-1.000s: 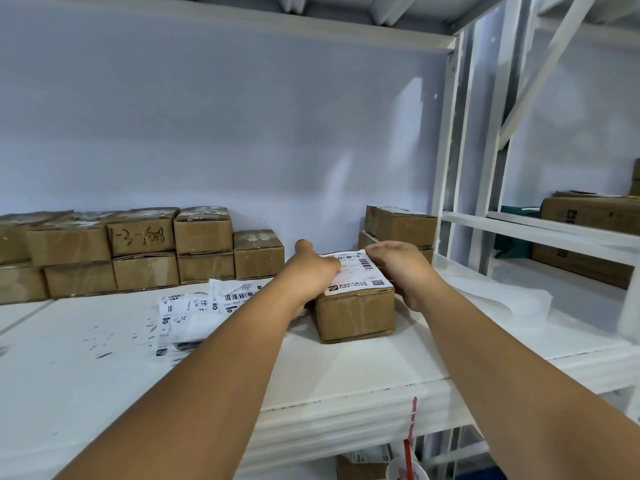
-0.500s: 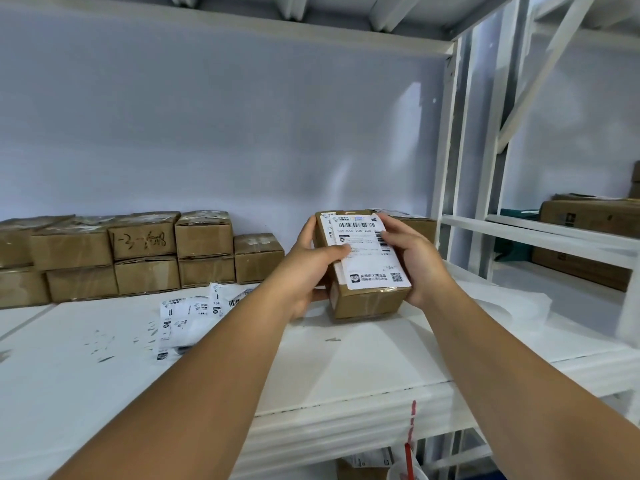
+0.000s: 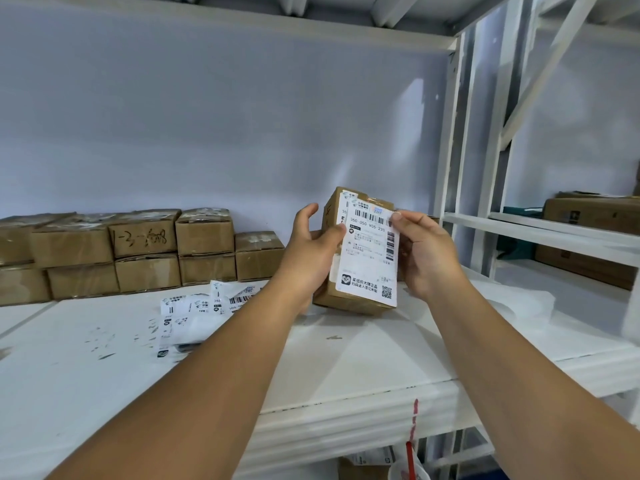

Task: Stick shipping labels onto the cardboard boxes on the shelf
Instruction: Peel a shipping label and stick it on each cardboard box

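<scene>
We are holding a cardboard box (image 3: pixel 349 297) tilted up on end just over the white shelf (image 3: pixel 346 368). Our left grip (image 3: pixel 311 251) is grasping the cardboard box from its left side, thumb lying on the edge of the label (image 3: pixel 369 258) covering its face. Our right grip (image 3: pixel 427 254) is pinching the label's top right corner. Loose labels (image 3: pixel 194 313) are lying to the left, in front of stacked boxes (image 3: pixel 145 251)

Single head-worn view, forward and down, close to the shelf (image 3: pixel 346 368)
</scene>
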`<state>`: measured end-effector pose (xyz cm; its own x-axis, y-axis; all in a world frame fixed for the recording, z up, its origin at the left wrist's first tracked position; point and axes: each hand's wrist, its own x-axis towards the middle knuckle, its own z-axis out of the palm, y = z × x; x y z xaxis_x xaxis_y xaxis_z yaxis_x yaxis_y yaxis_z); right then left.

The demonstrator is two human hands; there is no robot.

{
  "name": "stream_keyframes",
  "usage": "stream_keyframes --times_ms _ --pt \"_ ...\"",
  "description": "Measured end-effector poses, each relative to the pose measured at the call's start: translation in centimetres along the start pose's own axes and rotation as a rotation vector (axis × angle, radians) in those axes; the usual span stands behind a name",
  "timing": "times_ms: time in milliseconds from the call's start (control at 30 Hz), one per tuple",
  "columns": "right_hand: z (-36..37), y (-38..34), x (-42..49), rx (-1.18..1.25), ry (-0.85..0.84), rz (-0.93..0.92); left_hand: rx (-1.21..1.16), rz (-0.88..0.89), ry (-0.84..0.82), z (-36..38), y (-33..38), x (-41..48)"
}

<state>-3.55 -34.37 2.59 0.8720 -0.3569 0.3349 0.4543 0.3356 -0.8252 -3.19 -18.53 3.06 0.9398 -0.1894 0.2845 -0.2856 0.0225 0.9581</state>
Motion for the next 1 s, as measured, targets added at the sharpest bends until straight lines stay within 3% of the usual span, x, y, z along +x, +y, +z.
stream_keyframes --times_ms 200,600,1000 --pt "0.8 -0.1 -0.1 -0.033 -0.038 -0.094 0.070 0.086 0.051 0.8 -0.1 0.0" --pt "1.5 -0.2 -0.6 -0.158 0.015 -0.224 0.035 -0.008 0.054 1.0 -0.1 0.1" --pt "1.7 -0.4 -1.1 -0.131 -0.094 -0.221 -0.068 -0.130 0.060 0.7 -0.2 0.5"
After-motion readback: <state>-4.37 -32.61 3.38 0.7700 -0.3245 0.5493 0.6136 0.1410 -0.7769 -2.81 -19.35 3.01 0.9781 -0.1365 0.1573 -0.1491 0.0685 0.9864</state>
